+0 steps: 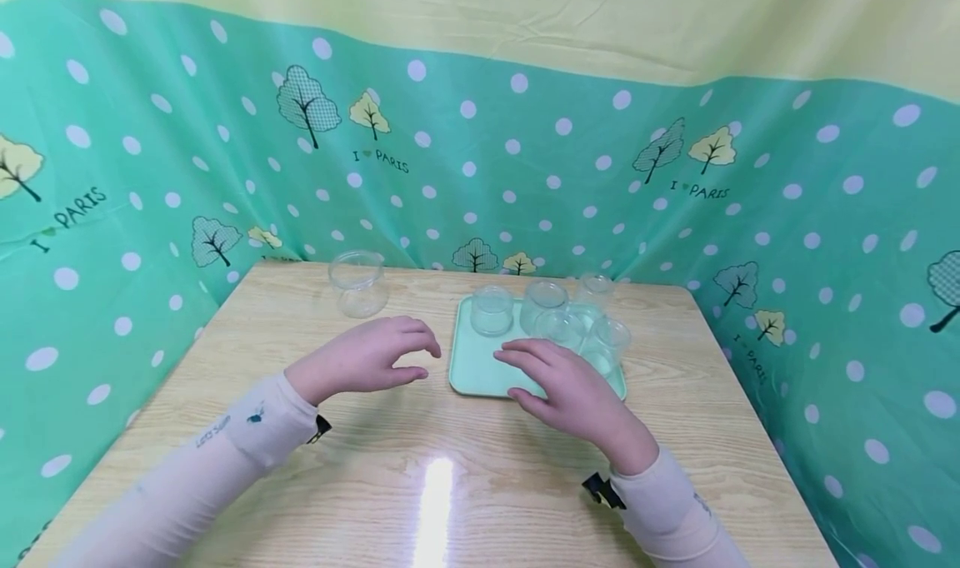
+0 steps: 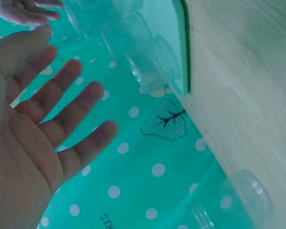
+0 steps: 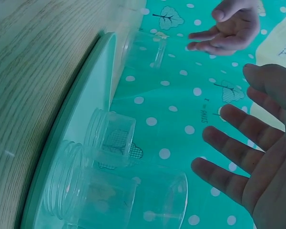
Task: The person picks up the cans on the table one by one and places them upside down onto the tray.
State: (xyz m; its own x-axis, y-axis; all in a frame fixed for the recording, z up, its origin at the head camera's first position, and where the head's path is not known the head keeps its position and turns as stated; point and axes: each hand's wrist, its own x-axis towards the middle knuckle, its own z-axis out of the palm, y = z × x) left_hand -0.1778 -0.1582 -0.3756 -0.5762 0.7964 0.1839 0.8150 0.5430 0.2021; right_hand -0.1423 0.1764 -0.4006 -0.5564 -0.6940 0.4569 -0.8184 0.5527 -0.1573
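My left hand (image 1: pixel 375 356) hovers over the table left of a pale green tray (image 1: pixel 476 360), fingers spread and loosely bent, holding nothing. Over the tray's front right part is my right hand (image 1: pixel 566 389), also relaxed, with nothing in its grasp. Several clear plastic jars stand on the tray, among them a short jar (image 1: pixel 492 311) and a larger jar (image 1: pixel 543 301). In the right wrist view, a jar (image 3: pixel 66 179) has its threaded neck down against the tray. A clear, wide-rimmed container (image 1: pixel 360 285) stands at the back left, beyond my left hand.
The wooden table (image 1: pixel 360 485) carries the tray right of its middle, toward the back. A green, dotted cloth (image 1: pixel 450 193) hangs behind the table and along both sides. Another clear jar (image 1: pixel 596 289) stands at the tray's back right corner.
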